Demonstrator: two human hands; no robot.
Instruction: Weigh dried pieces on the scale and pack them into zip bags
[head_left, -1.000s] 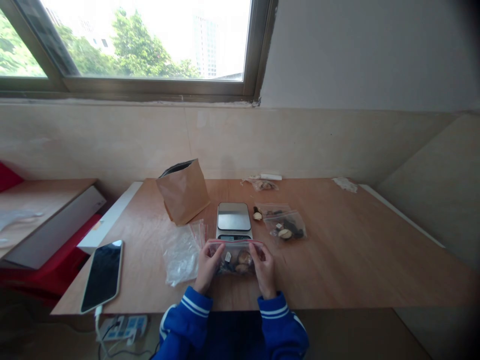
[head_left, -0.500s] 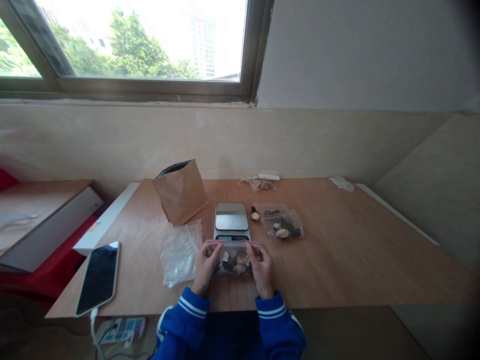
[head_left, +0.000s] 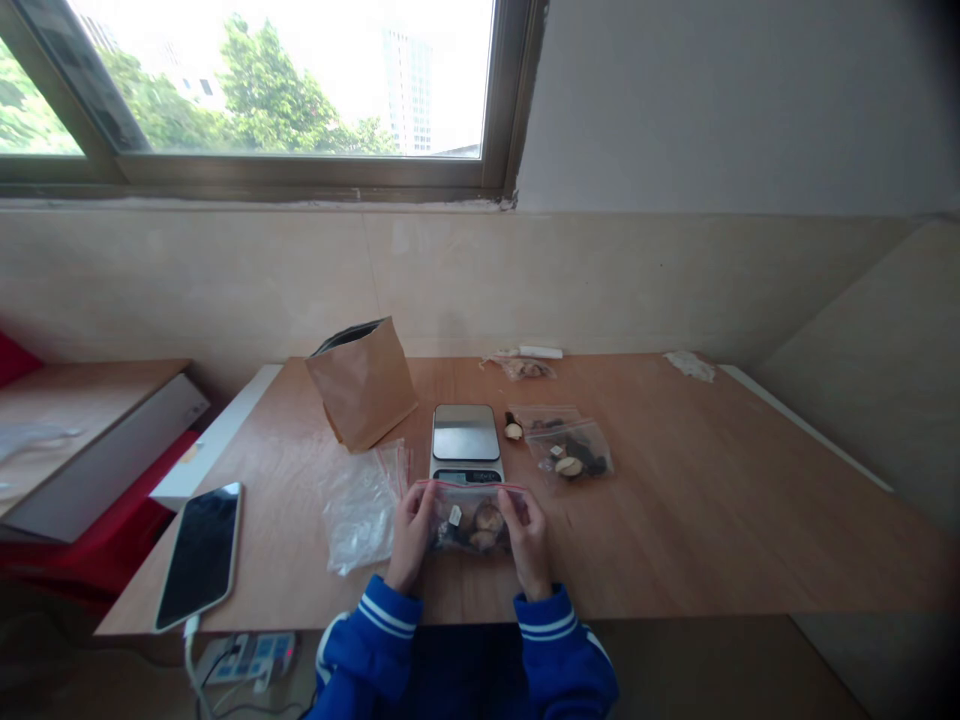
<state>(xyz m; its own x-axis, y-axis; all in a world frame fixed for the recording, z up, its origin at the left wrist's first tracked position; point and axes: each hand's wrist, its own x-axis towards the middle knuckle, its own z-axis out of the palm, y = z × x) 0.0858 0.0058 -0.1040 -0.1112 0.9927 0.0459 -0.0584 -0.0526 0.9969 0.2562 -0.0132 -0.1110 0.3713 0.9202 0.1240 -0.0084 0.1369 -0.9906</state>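
Note:
Between my two hands is a clear zip-lock bag [head_left: 471, 535] with a red seal strip along its top. Dried pieces, brown, black and pale, show through it, along with a small white square. My left hand [head_left: 411, 532] pinches the bag's upper left corner, and my right hand [head_left: 526, 535] pinches the upper right. Just beyond the bag stands a digital kitchen scale [head_left: 465, 435] with a bare metal plate; the bag's top edge reaches its display. Several flat clear bags [head_left: 360, 520] lie beside my left hand.
An open brown paper pouch [head_left: 364, 385] stands at back left. Right of the scale lie filled zip-lock bags [head_left: 574, 455] and a loose dried piece [head_left: 513, 428]. Another small bag [head_left: 529, 369] rests near the wall. A phone [head_left: 199, 555] with a charging cable lies at the left edge.
Both hands stay on the bag's top edge, with my left fingers slightly shifted along the seal. The whole view has moved very slightly; the other things lie as before.

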